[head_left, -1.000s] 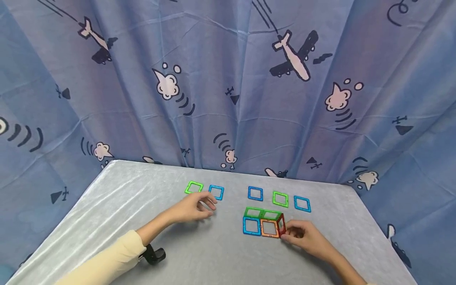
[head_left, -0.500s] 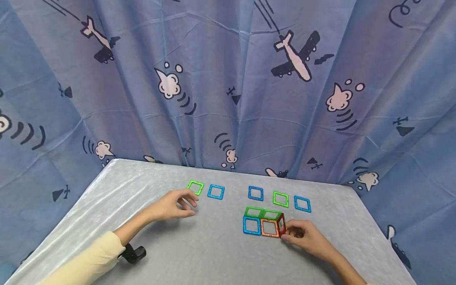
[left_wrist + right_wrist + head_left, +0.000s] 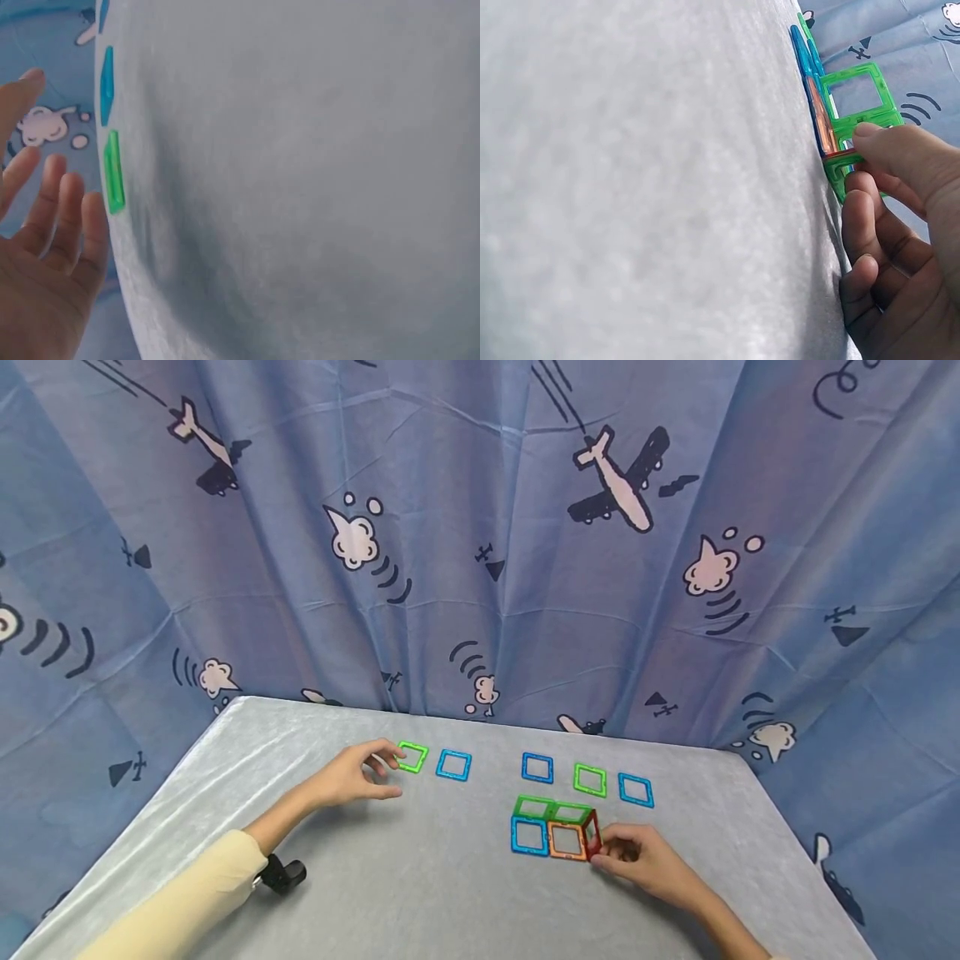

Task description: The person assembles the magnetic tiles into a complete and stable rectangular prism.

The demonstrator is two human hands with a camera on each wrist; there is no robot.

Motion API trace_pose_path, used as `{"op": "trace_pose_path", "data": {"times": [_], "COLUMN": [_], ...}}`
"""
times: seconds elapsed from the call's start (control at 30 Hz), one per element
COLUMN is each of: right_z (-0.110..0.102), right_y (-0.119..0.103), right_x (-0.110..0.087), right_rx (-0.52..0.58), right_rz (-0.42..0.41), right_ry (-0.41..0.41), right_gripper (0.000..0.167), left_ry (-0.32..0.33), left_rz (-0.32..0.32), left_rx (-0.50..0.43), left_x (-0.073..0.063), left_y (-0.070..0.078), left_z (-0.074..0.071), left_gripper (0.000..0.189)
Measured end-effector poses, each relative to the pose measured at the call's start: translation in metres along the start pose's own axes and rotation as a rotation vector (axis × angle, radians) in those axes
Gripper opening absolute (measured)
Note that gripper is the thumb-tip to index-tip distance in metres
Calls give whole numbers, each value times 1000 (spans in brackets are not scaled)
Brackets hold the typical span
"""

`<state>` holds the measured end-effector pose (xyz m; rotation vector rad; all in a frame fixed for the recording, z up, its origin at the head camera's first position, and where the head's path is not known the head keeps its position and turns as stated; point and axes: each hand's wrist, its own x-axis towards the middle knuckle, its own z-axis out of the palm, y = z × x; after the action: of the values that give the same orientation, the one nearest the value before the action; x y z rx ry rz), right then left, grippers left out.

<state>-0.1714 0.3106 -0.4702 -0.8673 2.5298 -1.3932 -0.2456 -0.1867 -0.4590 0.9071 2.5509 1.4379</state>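
- Right hand (image 3: 645, 860) pinching a red plastic square frame (image 3: 588, 843) at the right end of the joined plastic-frame group (image 3: 549, 837) (one blue (image 3: 515, 835), one orange (image 3: 567, 856), two green (image 3: 552, 811)); a light, steady hold should keep edges meeting.
- Left hand (image 3: 354, 777) loosely spread, left of the group, by a bright-green plastic square frame (image 3: 423, 759).
- Red frame: upright against the orange one.

The red frame (image 3: 597, 828) stands upright against the orange frame (image 3: 567, 857) — a bright green square (image 3: 423, 759) lies flat.
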Motion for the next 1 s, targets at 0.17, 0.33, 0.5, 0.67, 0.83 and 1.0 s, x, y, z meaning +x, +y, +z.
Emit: {"op": "trace_pose_path", "data": {"times": [0.17,0.33,0.5,0.67,0.83,1.0], "right_z": [0,1,1,1,2,2], "right_y": [0,0,0,-1,-1,-2], "right_x": [-1,0,0,0,0,1], "right_rx": [-10,-7,-6,-6,-8,-11], "right_rz": [2,14,14,14,21,31], "right_ry": [2,-4,-5,-5,-7,-9], "right_gripper": [5,5,5,5,5,6], "left_ry": [14,19,24,15,17,33], "left_rz": [6,-10,-25,-37,-23,-30], "left_rx": [41,63,86,110,167,210], "left_x": [12,23,30,34,38,41], "left_y": [-9,-16,-23,-30,-36,-39], "left_z": [-5,-11,-13,-11,-6,-2], "left_gripper": [53,56,57,57,51,35]}}
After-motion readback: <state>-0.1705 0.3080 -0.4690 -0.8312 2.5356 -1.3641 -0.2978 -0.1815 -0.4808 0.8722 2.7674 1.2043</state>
